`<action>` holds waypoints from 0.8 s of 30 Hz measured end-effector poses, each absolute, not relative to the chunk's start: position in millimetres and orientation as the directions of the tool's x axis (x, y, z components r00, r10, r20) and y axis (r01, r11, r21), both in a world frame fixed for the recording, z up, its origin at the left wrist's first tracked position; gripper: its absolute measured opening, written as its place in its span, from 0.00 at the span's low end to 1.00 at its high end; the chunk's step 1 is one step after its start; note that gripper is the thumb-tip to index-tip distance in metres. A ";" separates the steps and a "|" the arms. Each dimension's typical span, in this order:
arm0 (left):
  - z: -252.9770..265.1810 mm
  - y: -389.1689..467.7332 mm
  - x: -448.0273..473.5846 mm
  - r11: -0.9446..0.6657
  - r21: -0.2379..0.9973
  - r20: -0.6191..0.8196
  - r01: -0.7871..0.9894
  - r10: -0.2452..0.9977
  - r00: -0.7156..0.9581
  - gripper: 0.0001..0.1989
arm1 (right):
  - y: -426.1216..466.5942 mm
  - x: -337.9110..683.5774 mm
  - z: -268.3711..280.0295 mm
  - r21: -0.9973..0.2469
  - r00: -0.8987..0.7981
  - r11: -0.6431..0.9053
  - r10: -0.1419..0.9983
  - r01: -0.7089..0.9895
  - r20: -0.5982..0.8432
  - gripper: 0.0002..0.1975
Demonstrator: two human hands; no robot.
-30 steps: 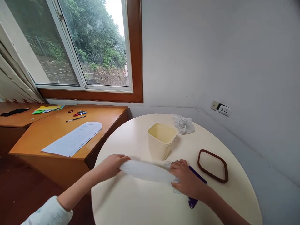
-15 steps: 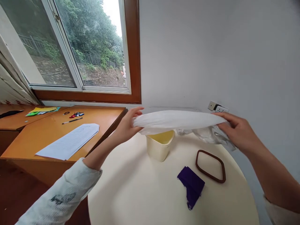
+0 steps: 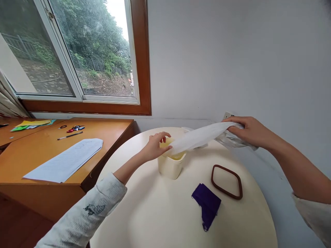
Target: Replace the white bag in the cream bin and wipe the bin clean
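Observation:
A thin white plastic bag [image 3: 199, 137] stretches slantwise from my right hand down to a small cream bin with a yellow inside [image 3: 170, 168]. My right hand [image 3: 245, 131] is closed on the bag's upper end, and crumpled plastic hangs beneath the fingers. Over the bin's left rim is my left hand [image 3: 156, 146], thumb and fingers apart. Its thumb tip meets the lower end of the bag, which dips into the bin mouth. To the right lies a brown rounded frame [image 3: 227, 181], beside a dark purple cloth piece [image 3: 207, 206].
Everything here stands on a round cream table [image 3: 144, 213] against the wall. At left, a wooden desk [image 3: 49, 148] holds paper sheets [image 3: 67, 160], a pen [image 3: 69, 135], scissors [image 3: 74, 128] and coloured papers [image 3: 33, 124]. A wall socket [image 3: 227, 115] shows behind my right hand.
My left hand has moved down to the bin rim, and the bag's left end has dropped into the bin mouth. The bag, level before, now slants. My right hand still grips it.

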State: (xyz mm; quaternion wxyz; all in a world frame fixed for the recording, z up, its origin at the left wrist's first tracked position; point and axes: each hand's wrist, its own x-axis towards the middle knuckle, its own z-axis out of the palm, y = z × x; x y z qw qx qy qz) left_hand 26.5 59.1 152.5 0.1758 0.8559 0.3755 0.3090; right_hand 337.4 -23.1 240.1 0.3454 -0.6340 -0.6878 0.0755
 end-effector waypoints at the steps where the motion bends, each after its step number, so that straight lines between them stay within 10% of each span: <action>1: 151.2 59.3 26.4 -0.650 0.542 0.380 0.533 0.755 0.534 0.14 | -20.9 332.6 242.2 -0.481 -0.008 0.196 0.931 0.855 0.365 0.13; 12: 158.0 55.6 28.0 -0.587 0.691 0.375 0.422 0.791 0.484 0.16 | 18.3 232.3 248.7 0.198 -0.481 0.455 0.869 0.868 0.113 0.09; 16: 160.7 53.8 34.5 -0.549 0.730 0.286 0.407 0.786 0.547 0.27 | 30.0 207.1 238.3 0.210 -0.541 0.518 0.838 0.829 0.071 0.08; 24: 153.3 69.0 38.1 -0.488 0.836 0.357 0.250 0.830 0.429 0.09 | 22.8 217.8 245.8 -0.016 -0.560 0.574 0.804 0.819 0.201 0.22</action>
